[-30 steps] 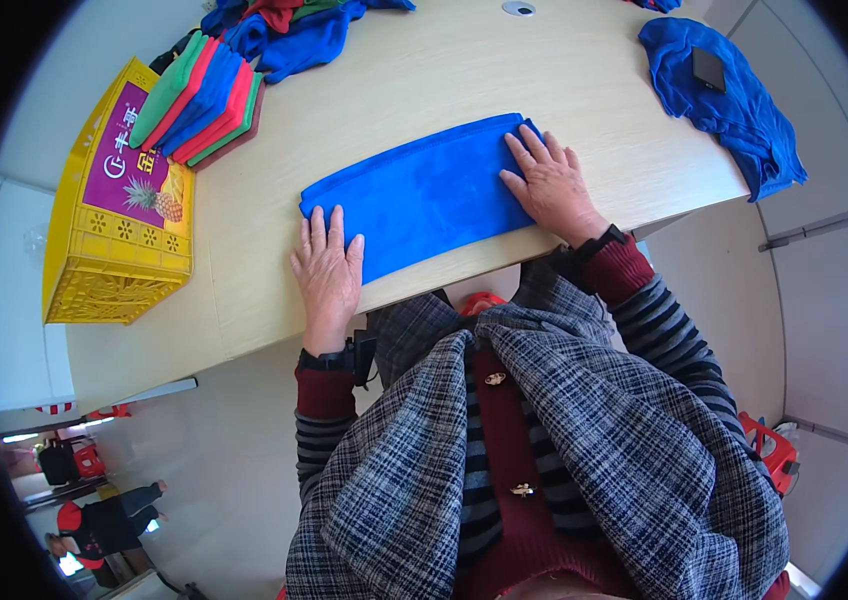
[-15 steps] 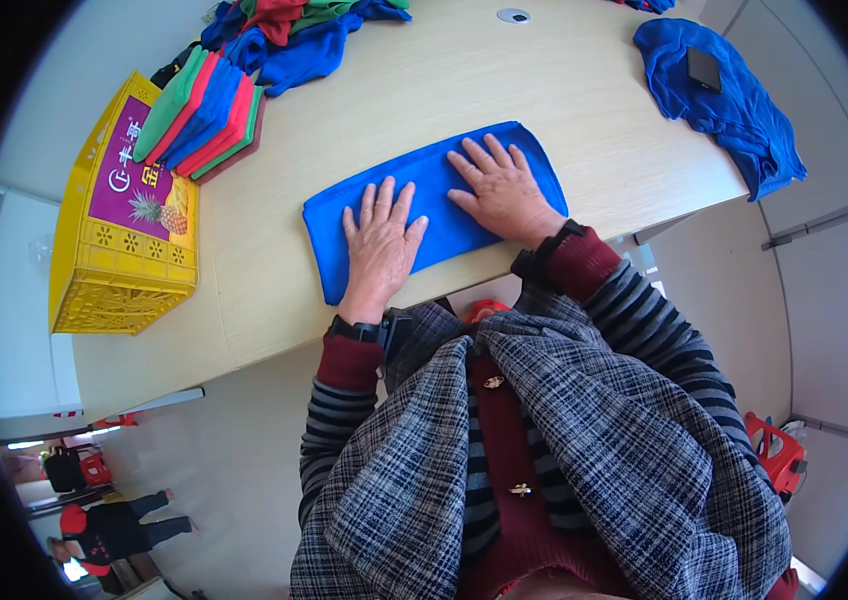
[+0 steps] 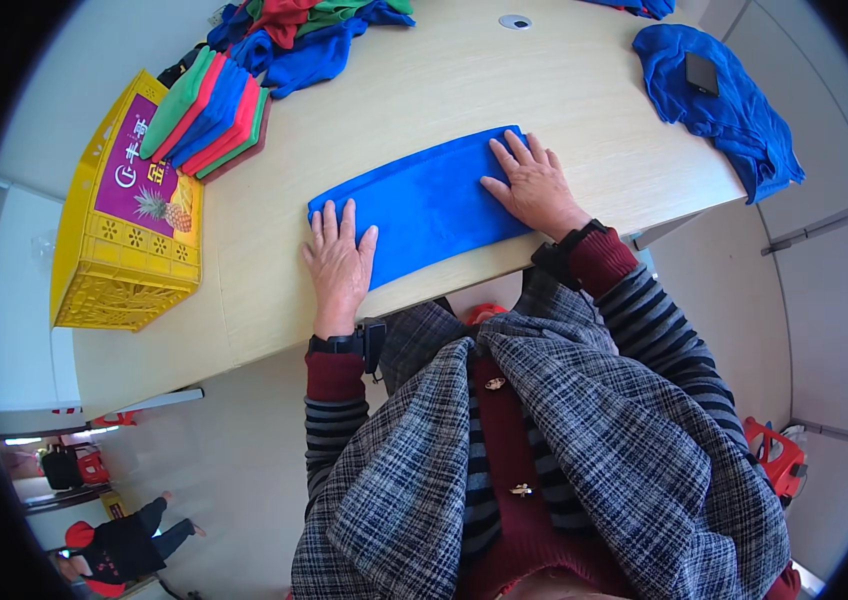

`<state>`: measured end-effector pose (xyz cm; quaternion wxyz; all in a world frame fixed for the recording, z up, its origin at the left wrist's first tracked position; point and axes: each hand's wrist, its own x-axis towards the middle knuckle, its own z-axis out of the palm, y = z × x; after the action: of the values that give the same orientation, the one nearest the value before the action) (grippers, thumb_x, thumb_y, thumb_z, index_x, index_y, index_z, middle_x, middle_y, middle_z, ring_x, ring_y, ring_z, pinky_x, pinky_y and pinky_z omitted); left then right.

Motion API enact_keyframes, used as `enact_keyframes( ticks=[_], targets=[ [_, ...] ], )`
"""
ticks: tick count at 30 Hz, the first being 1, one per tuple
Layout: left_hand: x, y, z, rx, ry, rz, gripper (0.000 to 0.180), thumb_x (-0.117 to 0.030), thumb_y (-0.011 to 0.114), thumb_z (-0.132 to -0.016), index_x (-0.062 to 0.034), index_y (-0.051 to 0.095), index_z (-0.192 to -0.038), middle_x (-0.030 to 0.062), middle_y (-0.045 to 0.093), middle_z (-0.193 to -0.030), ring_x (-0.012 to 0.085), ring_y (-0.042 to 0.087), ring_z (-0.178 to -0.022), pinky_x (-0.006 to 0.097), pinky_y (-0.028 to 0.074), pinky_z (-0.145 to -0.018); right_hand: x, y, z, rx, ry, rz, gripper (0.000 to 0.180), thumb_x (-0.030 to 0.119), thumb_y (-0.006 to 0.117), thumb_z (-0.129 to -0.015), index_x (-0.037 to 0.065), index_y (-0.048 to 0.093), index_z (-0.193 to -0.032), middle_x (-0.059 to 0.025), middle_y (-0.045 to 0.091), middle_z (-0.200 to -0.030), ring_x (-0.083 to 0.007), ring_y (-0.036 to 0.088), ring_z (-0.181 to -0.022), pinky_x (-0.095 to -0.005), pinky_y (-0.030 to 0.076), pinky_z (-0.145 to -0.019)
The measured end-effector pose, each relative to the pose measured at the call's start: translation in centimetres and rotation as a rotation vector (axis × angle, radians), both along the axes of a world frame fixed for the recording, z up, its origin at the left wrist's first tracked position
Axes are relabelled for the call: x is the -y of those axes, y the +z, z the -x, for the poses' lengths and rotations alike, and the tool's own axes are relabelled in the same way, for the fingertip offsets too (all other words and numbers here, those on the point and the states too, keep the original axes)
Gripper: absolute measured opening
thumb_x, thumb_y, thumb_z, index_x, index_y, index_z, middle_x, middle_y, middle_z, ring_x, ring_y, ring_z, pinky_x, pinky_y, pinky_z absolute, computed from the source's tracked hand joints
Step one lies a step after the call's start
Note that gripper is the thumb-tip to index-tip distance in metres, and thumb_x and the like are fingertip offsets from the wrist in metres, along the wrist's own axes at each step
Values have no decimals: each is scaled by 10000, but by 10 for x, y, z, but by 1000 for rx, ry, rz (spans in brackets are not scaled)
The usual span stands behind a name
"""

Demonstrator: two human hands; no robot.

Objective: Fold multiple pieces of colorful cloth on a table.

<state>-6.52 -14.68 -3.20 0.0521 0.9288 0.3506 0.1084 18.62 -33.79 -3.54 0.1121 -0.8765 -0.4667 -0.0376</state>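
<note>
A blue cloth (image 3: 434,208), folded into a long flat rectangle, lies near the front edge of the light wooden table. My left hand (image 3: 339,262) rests flat over its left end, fingers spread and pointing away from me. On its right end lies my right hand (image 3: 532,186), also open, with the fingertips close to the cloth's far right corner. The middle of the cloth is uncovered between the two hands and looks smooth, with a fold line along its far edge.
A yellow plastic crate (image 3: 129,270) stands at the table's left side. Beside it leans a stack of folded green, red and blue cloths (image 3: 209,115). Loose cloths (image 3: 309,50) are heaped at the back. On the right, a dark phone (image 3: 701,73) lies on a crumpled blue cloth (image 3: 734,130).
My hands have slid apart, the left toward the cloth's left end and the right toward its right end. At the lower left, a person in the background has shifted slightly.
</note>
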Motion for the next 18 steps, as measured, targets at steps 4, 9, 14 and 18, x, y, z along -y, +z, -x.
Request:
enact_keyframes(
  ticks=[4,9,14,18],
  targets=[
    [0,0,7,8,4,-7,660,-540,409,-1019,-147,362,-1548,147,239,-1642,373,197,-1511,670,153,-1167,8,1,-4,-20,-11,-3,688,569,401,-1023,117,368,-1541,-172,315,-1604,-414,275,-1474,-550,220,-1199],
    [0,2,15,9,39,-42,676,-507,457,-1013,-90,361,-1537,186,304,-1603,387,271,-1476,626,210,-1165,8,8,-1,-48,-31,3,689,557,418,-1018,110,366,-1540,-173,318,-1602,-414,277,-1474,-557,221,-1197],
    [4,10,22,113,229,-59,639,-467,610,-942,0,500,-1364,218,526,-1377,389,469,-1301,549,351,-1072,4,19,32,62,29,-48,709,561,445,-1004,108,362,-1542,-172,323,-1599,-410,275,-1477,-566,214,-1195],
    [1,22,16,41,390,-12,543,-446,710,-870,32,617,-1112,207,667,-1104,380,619,-1064,500,467,-928,-13,24,73,84,204,-129,755,601,437,-991,89,362,-1540,-181,322,-1598,-406,260,-1486,-573,197,-1197]
  ],
)
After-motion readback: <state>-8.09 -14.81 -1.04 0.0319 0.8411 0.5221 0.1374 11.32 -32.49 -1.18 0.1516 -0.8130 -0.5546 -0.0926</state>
